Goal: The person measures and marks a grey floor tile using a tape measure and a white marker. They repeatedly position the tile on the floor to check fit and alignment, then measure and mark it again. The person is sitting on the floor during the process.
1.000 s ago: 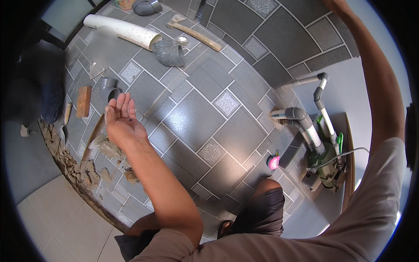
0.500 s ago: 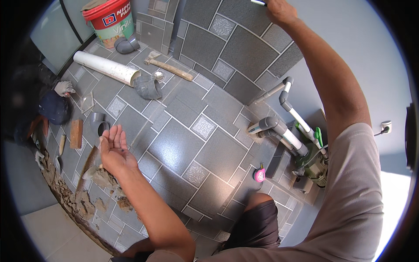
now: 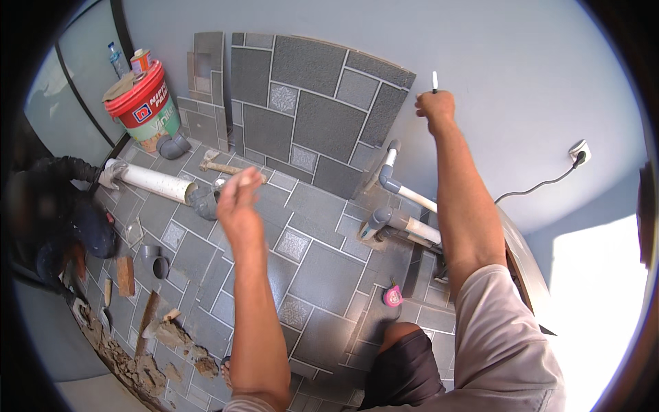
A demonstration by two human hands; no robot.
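My right hand (image 3: 437,108) is raised near the top right corner of the large grey tile panel (image 3: 319,103), its fingers closed round a slim pen (image 3: 434,80). The pen's white end points upward in front of the plain wall. My left hand (image 3: 241,214) is held out above the tiled floor, palm up and fingers stretched, with nothing in it. Behind it lie a hammer (image 3: 233,169) with a wooden handle and a grey pipe elbow (image 3: 204,203). A white pipe (image 3: 154,182) runs left from that elbow.
A co-worker crouches at left, a gloved hand (image 3: 112,174) at the pipe's far end. Near them lie a brick (image 3: 125,276), a trowel (image 3: 106,305) and rubble (image 3: 171,335). A paint bucket (image 3: 145,113) stands behind. Grey-and-white pipes (image 3: 405,223) and a pink tape measure (image 3: 392,296) are at right.
The view has tilted up toward the wall. My left hand has moved forward and right, still empty. The co-worker's gloved hand has come to the white pipe's end.
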